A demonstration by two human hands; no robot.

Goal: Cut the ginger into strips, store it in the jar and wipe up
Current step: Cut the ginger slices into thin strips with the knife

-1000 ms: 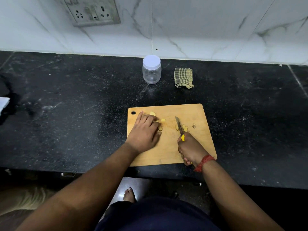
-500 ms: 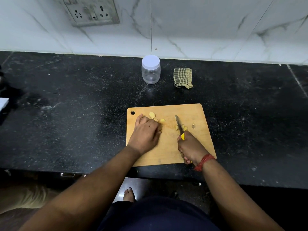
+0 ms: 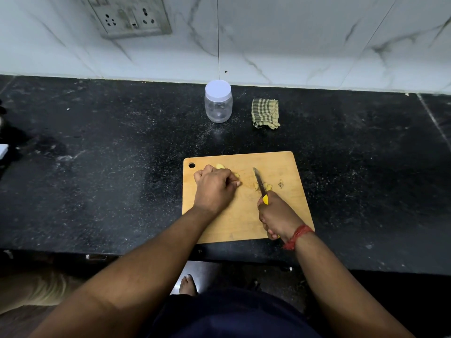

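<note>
A wooden cutting board (image 3: 288, 167) lies on the black counter. My left hand (image 3: 214, 189) sits on its left part with fingers curled over pale yellow ginger pieces (image 3: 220, 166), which it mostly hides. My right hand (image 3: 278, 215) grips the yellow handle of a small knife (image 3: 259, 181), whose blade points away from me over a small pile of cut ginger (image 3: 268, 187). A clear plastic jar (image 3: 218, 103) with a white lid stands closed behind the board. To the jar's right lies a folded green checked cloth (image 3: 265, 113).
The black stone counter (image 3: 97, 167) runs left and right of the board, with its front edge just below the board. A white marble wall with a socket plate (image 3: 129, 18) rises behind. A white object (image 3: 3, 151) shows at the far left edge.
My left hand's fingers have curled in over the ginger, where they lay flatter a second ago. The knife and my right hand have stayed almost in place.
</note>
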